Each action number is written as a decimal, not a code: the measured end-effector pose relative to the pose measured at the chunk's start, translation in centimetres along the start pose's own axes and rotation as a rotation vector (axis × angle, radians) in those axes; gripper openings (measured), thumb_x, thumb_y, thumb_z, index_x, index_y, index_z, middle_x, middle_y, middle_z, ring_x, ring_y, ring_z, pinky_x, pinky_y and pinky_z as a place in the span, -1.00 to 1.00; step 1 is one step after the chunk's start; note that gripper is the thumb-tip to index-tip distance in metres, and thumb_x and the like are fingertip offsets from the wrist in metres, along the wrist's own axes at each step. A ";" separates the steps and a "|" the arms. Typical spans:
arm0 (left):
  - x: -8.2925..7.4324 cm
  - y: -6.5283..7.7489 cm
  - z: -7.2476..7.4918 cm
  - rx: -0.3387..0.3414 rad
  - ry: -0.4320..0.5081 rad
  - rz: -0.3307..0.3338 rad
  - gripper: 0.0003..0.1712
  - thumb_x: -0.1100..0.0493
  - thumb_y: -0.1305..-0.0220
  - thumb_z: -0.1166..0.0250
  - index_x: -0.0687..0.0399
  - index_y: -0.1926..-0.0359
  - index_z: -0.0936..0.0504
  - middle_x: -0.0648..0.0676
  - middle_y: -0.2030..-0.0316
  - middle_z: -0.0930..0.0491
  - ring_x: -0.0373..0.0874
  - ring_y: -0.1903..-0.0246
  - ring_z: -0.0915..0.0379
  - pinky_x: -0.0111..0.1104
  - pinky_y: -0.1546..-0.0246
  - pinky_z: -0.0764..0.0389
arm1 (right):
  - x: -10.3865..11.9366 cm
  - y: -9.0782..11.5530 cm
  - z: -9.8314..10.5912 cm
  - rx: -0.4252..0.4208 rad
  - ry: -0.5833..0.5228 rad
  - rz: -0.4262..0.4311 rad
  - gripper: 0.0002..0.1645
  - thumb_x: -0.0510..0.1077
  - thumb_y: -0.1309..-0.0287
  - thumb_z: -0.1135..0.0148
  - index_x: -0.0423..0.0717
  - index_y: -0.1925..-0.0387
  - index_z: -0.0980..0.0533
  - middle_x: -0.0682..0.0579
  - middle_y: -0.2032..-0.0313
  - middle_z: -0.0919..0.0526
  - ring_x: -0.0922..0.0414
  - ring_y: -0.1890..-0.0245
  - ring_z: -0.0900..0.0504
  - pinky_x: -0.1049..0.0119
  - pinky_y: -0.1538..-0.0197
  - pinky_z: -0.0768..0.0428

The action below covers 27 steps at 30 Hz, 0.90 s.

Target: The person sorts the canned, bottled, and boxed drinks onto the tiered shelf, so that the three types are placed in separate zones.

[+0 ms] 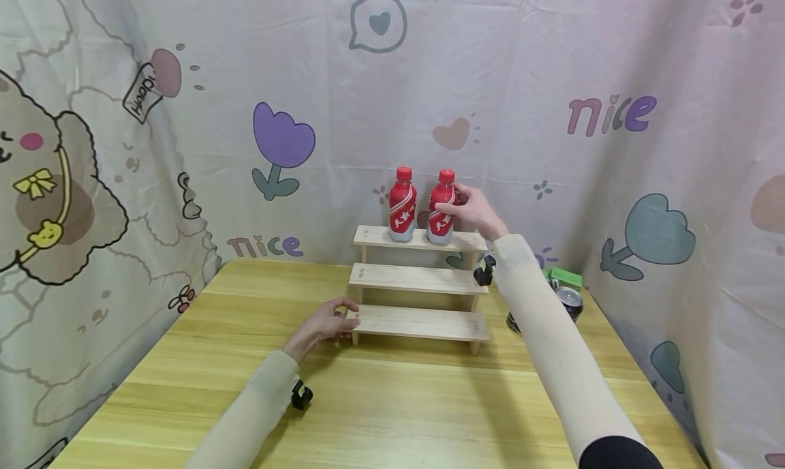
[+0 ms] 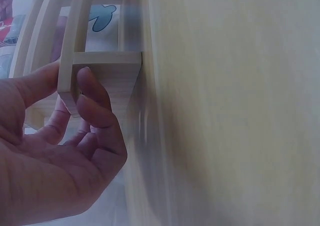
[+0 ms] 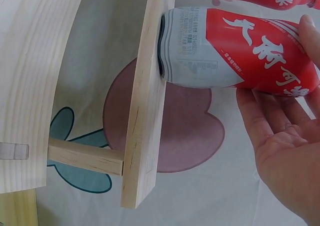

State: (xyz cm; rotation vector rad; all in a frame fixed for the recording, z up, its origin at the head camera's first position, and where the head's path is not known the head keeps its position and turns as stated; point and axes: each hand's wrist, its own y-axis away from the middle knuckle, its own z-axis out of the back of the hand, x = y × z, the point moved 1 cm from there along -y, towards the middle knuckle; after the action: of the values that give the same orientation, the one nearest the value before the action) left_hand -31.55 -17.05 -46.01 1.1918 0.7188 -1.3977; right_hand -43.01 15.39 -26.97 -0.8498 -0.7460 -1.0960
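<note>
Holding the right bottle [image 1: 439,220] upright at the top board of the rack [image 1: 420,278], the right hand [image 1: 477,211] has its thumb across the front and its fingers [image 3: 270,118] bent round the back, spread only as far as the bottle's body demands. The base of this bottle appears to touch the board, just right of the rack's middle. The left bottle [image 1: 402,210] stands upright on the same board, just left of the rack's middle, apart from its neighbour and with no hand on it. At the rack's left end, the left hand [image 1: 325,322] pinches the end of the lowest board between thumb and bent fingers, probably to steady the rack.

Stage of the work: the left bottle is set on the rack; the right bottle is judged all but placed, being upright and seemingly seated, though not yet released. For this pair, only the loosening of the right hand's hold seems left. To the right of the rack, on the bench [image 1: 392,401], are a dark can [image 1: 572,300] and a green box [image 1: 566,279], near the right sleeve [image 1: 546,326]; neither is on the rack. Behind the rack hangs a printed cloth [image 1: 521,60].
</note>
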 end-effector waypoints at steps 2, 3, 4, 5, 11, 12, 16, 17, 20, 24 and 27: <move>-0.1 0.1 0.0 0.001 -0.002 -0.001 -0.58 0.15 -0.27 -0.34 0.10 -0.10 -0.47 0.04 0.48 -0.52 -0.08 0.51 -0.49 -0.34 0.59 -0.39 | -0.1 0.0 0.0 0.000 0.006 0.001 -0.19 -0.03 -0.19 -0.36 0.02 -0.43 -0.27 -0.19 -0.18 -0.54 -0.06 -0.18 -0.48 -0.02 -0.32 -0.37; -0.1 0.1 0.0 0.001 -0.001 -0.001 -0.58 0.15 -0.27 -0.34 0.10 -0.10 -0.47 0.04 0.48 -0.52 -0.08 0.51 -0.49 -0.34 0.59 -0.40 | -0.1 0.0 0.0 0.001 0.009 0.000 -0.19 -0.03 -0.20 -0.35 0.02 -0.43 -0.26 -0.19 -0.18 -0.54 -0.07 -0.18 -0.48 -0.02 -0.32 -0.38; -0.1 0.1 0.0 0.003 0.000 0.001 -0.58 0.15 -0.27 -0.34 0.10 -0.10 -0.47 0.05 0.48 -0.52 -0.08 0.51 -0.49 -0.33 0.58 -0.40 | -0.1 0.0 0.0 0.001 0.010 0.000 -0.18 -0.02 -0.20 -0.35 0.02 -0.43 -0.25 -0.19 -0.18 -0.53 -0.07 -0.18 -0.48 -0.03 -0.32 -0.38; -0.2 0.1 0.0 0.005 0.004 0.005 -0.59 0.15 -0.27 -0.34 0.10 -0.10 -0.47 0.05 0.47 -0.52 -0.08 0.51 -0.49 -0.33 0.58 -0.41 | -0.1 0.0 0.0 0.000 0.008 0.000 -0.18 -0.02 -0.20 -0.35 0.02 -0.44 -0.25 -0.19 -0.19 -0.53 -0.07 -0.19 -0.48 -0.03 -0.32 -0.38; -0.1 0.0 0.1 0.010 0.008 0.008 -0.59 0.15 -0.27 -0.34 0.10 -0.10 -0.47 0.05 0.47 -0.53 -0.07 0.49 -0.50 -0.33 0.56 -0.42 | -0.3 -0.1 -0.1 -0.011 -0.007 0.006 -0.16 -0.02 -0.16 -0.39 0.02 -0.43 -0.26 -0.18 -0.19 -0.54 -0.07 -0.19 -0.48 -0.04 -0.32 -0.38; -0.1 0.0 0.1 0.010 0.005 0.009 -0.59 0.15 -0.27 -0.33 0.09 -0.10 -0.47 0.05 0.47 -0.53 -0.06 0.48 -0.51 -0.33 0.56 -0.43 | -0.3 -0.1 -0.1 -0.012 -0.007 0.007 -0.15 -0.02 -0.16 -0.39 0.03 -0.43 -0.26 -0.18 -0.19 -0.54 -0.07 -0.19 -0.48 -0.04 -0.32 -0.37; -0.1 0.0 0.1 0.006 0.003 0.012 -0.60 0.15 -0.28 -0.33 0.08 -0.09 -0.47 0.04 0.47 -0.53 -0.06 0.47 -0.53 -0.32 0.56 -0.44 | -0.6 -0.3 -0.2 -0.022 -0.011 0.004 -0.15 -0.01 -0.14 -0.40 0.05 -0.43 -0.27 -0.17 -0.18 -0.55 -0.06 -0.18 -0.49 -0.03 -0.31 -0.38; -0.1 0.0 0.1 0.005 0.003 0.012 -0.60 0.15 -0.27 -0.33 0.09 -0.09 -0.47 0.04 0.47 -0.52 -0.06 0.47 -0.53 -0.32 0.56 -0.44 | -0.6 -0.3 -0.2 -0.023 -0.016 0.009 -0.15 -0.03 -0.14 -0.40 0.03 -0.43 -0.27 -0.18 -0.18 -0.55 -0.06 -0.18 -0.49 -0.03 -0.31 -0.39; 0.0 -0.1 0.1 0.005 0.008 0.010 -0.60 0.16 -0.27 -0.34 0.10 -0.09 -0.47 0.04 0.48 -0.51 -0.07 0.48 -0.54 -0.32 0.56 -0.45 | -0.6 -0.3 -0.3 -0.024 -0.026 0.027 -0.17 -0.06 -0.15 -0.40 -0.02 -0.41 -0.29 -0.20 -0.18 -0.55 -0.07 -0.18 -0.50 0.00 -0.30 -0.41; 0.1 -0.1 0.1 0.004 0.011 0.011 -0.60 0.18 -0.26 -0.34 0.11 -0.09 -0.47 0.04 0.48 -0.50 -0.08 0.48 -0.54 -0.31 0.56 -0.47 | -0.5 -0.2 -0.4 -0.029 -0.050 0.035 -0.19 -0.09 -0.13 -0.41 -0.04 -0.39 -0.32 -0.21 -0.17 -0.55 -0.05 -0.17 -0.51 0.04 -0.29 -0.43; 0.1 -0.1 0.1 0.001 0.012 0.014 -0.60 0.18 -0.26 -0.34 0.10 -0.09 -0.47 0.04 0.48 -0.51 -0.07 0.47 -0.55 -0.32 0.56 -0.48 | -0.4 -0.2 -0.4 -0.035 -0.066 0.023 -0.18 -0.09 -0.12 -0.42 -0.02 -0.39 -0.31 -0.19 -0.17 -0.55 -0.04 -0.18 -0.50 0.04 -0.28 -0.42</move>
State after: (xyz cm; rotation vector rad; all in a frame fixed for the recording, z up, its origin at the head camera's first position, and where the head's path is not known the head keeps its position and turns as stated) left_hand -31.67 -17.12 -46.10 1.2054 0.7168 -1.3804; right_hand -43.24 15.20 -27.47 -0.9263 -0.7722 -1.0670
